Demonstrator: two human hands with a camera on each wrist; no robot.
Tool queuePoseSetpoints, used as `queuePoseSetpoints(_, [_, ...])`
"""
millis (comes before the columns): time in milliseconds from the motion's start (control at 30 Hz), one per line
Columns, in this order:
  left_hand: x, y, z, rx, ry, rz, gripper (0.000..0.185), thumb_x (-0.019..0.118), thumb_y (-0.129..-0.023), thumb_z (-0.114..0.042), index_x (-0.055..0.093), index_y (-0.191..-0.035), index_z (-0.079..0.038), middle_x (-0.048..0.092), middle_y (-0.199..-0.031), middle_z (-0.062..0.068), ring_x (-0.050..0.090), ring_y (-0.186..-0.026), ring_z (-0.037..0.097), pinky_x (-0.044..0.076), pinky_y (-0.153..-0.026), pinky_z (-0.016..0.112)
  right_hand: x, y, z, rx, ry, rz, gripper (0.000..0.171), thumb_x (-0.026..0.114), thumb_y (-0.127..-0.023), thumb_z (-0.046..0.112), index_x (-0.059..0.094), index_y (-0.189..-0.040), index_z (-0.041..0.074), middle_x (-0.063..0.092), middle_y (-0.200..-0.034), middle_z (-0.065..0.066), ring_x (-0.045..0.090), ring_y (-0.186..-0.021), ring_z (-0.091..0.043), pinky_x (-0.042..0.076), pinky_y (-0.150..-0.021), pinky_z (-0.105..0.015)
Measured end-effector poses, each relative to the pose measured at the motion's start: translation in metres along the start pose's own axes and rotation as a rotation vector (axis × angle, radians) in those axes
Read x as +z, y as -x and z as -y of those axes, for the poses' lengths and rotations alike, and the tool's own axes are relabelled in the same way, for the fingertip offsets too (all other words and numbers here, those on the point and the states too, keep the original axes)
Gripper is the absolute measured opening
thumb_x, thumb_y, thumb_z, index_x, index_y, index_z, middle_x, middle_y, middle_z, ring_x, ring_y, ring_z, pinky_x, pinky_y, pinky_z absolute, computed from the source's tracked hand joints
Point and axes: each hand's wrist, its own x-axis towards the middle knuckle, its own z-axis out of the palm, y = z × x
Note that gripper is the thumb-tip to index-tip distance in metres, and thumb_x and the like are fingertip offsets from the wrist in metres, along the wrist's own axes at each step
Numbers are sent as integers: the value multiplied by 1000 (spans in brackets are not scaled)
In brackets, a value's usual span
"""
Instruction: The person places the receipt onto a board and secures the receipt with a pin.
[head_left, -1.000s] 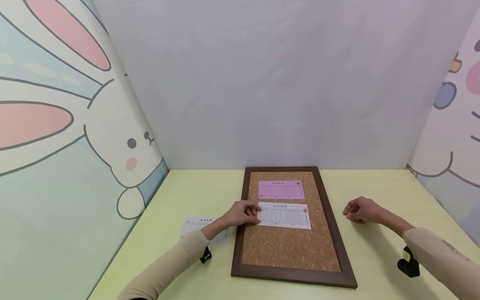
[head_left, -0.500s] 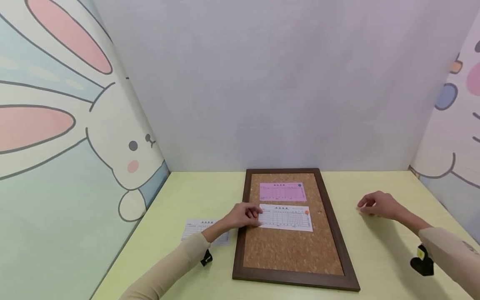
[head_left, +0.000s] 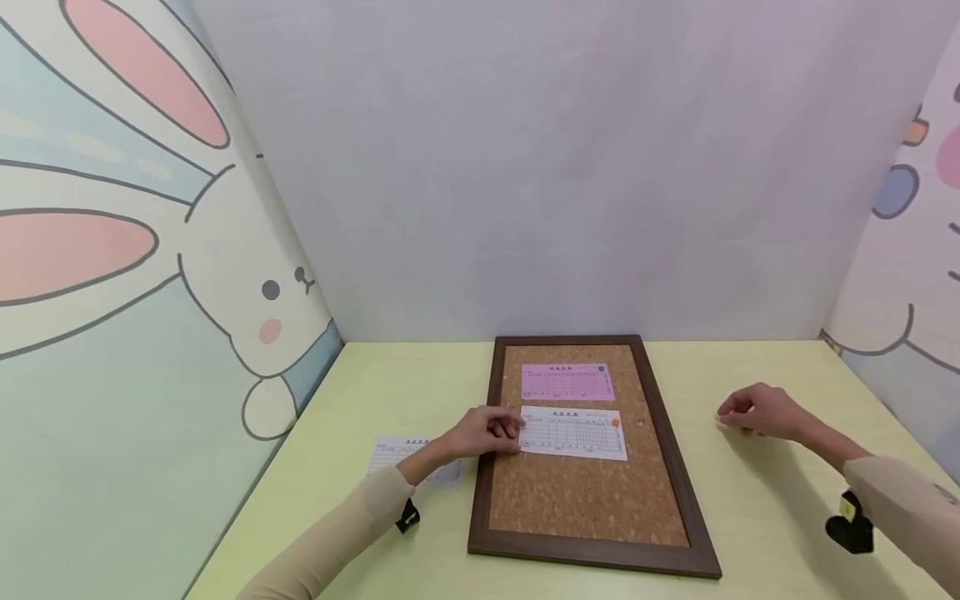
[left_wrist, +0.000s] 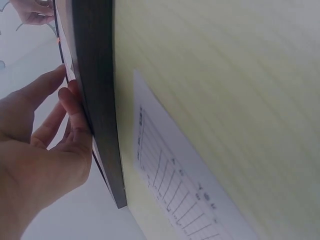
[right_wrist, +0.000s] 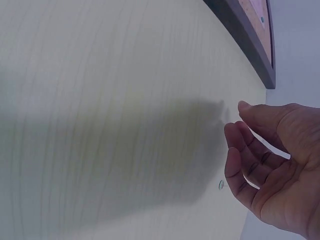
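Note:
My left hand (head_left: 489, 431) holds the left edge of a white printed form (head_left: 573, 433) with its thumb and fingertips. The form lies on a cork board (head_left: 585, 500) with a dark wooden frame, and an orange pushpin (head_left: 616, 422) sits at its upper right corner. Above it on the cork is a pink printed form (head_left: 567, 382) with a green pushpin (head_left: 602, 368). Right of the board, my right hand (head_left: 763, 410) hovers over the table, its fingers loosely bent and apart from the thumb. Close to these fingers, a small greenish pushpin (right_wrist: 221, 185) shows in the right wrist view.
Another white printed form (left_wrist: 172, 175) lies on the pale table (head_left: 420, 375), left of the board and partly behind the left forearm. A grey wall (head_left: 555, 167) rises behind the table, and painted walls stand at both sides.
My right hand has moved to the right, away from the board, and then almost stopped. The left hand stays at the white form's left edge. The head view has shifted slightly.

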Motion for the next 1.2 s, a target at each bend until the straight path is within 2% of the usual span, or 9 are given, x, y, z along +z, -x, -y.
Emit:
queuePoseSetpoints(267, [-7,1,3,-27,23,15,39,78,-90,-12,68,-127,-1,70,-103,15,62,-84,8,50,-71,15,11,-18,25,-70,-30,12,19,69,-96,12,74,-102,-6,72,-80,-4,62,-63,-4,49,-54,-25])
queuePoseSetpoints(433, [-8,-1,3,-67,21,10,43,78,-90,-13,67,-130,-2,71,-103,12,62,-84,8,51,-71,16,23,-29,44,-126,-50,6,19,69,-96,12,75,-103,-4,74,-81,-5,63,-63,-6,50,-53,-25])
queuePoseSetpoints(700, [-2,-2,1,-134,149,-12,52,77,-90,-4,59,-138,3,72,-96,12,67,-71,10,59,-66,27,48,-43,73,-162,-89,13,16,73,-94,15,77,-96,-1,70,-74,-2,58,-63,-7,47,-53,-24])
queuePoseSetpoints(867, [0,-7,-2,-130,123,-13,56,77,-90,-5,56,-141,4,72,-92,11,67,-68,10,59,-63,25,57,-53,87,-191,-133,20,13,74,-93,13,78,-94,0,68,-70,-3,52,-60,-4,44,-53,-21])
queuePoseSetpoints(1100, [0,-16,-6,-119,66,-10,61,79,-88,-6,55,-144,1,70,-84,6,63,-61,9,52,-53,19,66,-61,97,-231,-111,17,17,76,-91,16,79,-96,0,75,-82,-4,50,-64,-4,42,-56,-21])
queuePoseSetpoints(1200, [1,-19,-7,-113,51,-10,59,80,-87,-6,57,-142,1,68,-79,3,60,-57,9,50,-51,19,68,-61,99,-216,-107,27,17,76,-91,16,79,-97,0,77,-87,-6,51,-67,-6,43,-58,-21])
